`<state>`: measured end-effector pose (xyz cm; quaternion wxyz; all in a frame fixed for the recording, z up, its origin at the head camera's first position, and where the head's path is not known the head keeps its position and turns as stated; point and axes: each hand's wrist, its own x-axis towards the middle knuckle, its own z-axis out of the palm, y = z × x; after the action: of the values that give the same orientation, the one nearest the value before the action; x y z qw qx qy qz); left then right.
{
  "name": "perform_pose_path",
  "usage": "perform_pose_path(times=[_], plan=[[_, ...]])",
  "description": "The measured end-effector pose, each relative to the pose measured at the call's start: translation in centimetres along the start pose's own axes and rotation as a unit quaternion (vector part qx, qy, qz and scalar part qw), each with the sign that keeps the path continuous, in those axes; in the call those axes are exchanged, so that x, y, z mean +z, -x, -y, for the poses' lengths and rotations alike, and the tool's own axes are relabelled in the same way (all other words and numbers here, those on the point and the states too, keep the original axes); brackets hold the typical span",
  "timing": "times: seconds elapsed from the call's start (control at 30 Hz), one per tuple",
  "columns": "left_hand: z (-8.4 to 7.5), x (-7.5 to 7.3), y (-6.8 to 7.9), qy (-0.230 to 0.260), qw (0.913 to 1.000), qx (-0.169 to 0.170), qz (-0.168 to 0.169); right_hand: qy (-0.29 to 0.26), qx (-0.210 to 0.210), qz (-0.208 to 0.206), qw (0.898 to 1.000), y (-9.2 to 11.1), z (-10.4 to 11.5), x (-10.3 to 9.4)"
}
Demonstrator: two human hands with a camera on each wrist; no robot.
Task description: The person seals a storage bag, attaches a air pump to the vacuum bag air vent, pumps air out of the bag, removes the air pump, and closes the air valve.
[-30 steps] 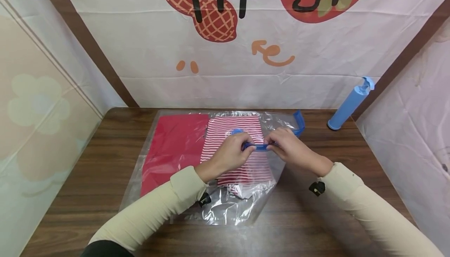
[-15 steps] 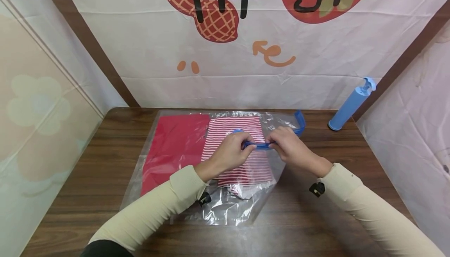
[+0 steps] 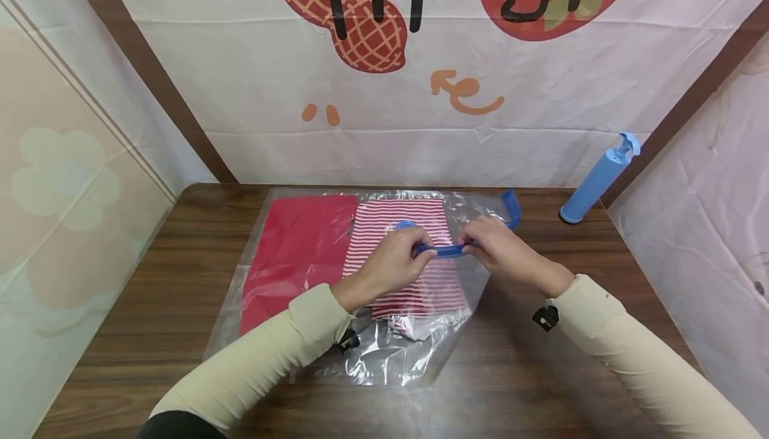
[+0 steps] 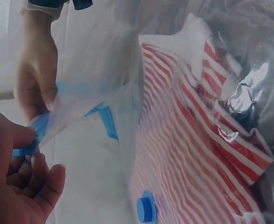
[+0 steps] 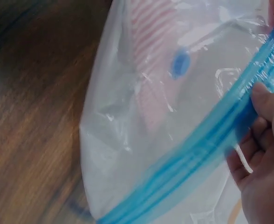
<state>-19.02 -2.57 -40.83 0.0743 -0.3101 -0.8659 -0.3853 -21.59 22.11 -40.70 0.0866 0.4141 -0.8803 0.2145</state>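
Note:
A clear vacuum storage bag (image 3: 393, 365) lies flat, its zip edge lifted toward me. Inside are a folded red cloth (image 3: 300, 259) and a red-and-white striped garment (image 3: 408, 212). My left hand (image 3: 393, 259) pinches the bag's blue zip strip (image 3: 447, 251) over the striped garment. A short way to the right, my right hand (image 3: 495, 249) pinches the same strip; in the right wrist view the thumb lies along the zip strip (image 5: 188, 149). The round blue valve (image 4: 147, 207) shows on the bag beside the stripes. Both palms partly hide the strip.
A light-blue hand pump (image 3: 595, 185) stands at the back right of the wooden table (image 3: 138, 319). A printed white curtain (image 3: 390, 152) hangs behind the table's far edge, with more cloth at both sides. The strip's far end (image 3: 512, 207) curls up near the back edge.
My right hand has slid slightly right along the zip strip, so more blue shows between the hands. My left hand has held its place, and the bag lies much as before.

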Motion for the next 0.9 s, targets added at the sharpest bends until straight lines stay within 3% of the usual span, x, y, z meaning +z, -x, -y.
perform_pose_path(times=[0.17, 0.3, 0.57, 0.73, 0.9], plan=[[0.0, -0.3, 0.1, 0.0, 1.0, 0.004, -0.001, 0.0, -0.003, -0.008, 1.0, 0.0, 0.4, 0.1], [0.2, -0.5, 0.3, -0.002, 1.0, -0.002, 0.005, 0.005, 0.0, 0.007, 1.0, -0.3, 0.4, -0.2], [0.3, -1.0, 0.8, -0.007, 0.9998, -0.018, 0.008, -0.027, 0.031, 0.018, 0.999, -0.1, 0.0, -0.4], [-0.3, -1.2, 0.2, -0.063, 0.9973, -0.03, 0.022, -0.015, 0.037, 0.002, 0.999, 0.0, 0.4, -0.2], [-1.5, -1.1, -1.0, -0.152, 0.986, -0.041, 0.056, 0.014, 0.04, -0.012, 0.999, -0.1, 1.0, -0.1]])
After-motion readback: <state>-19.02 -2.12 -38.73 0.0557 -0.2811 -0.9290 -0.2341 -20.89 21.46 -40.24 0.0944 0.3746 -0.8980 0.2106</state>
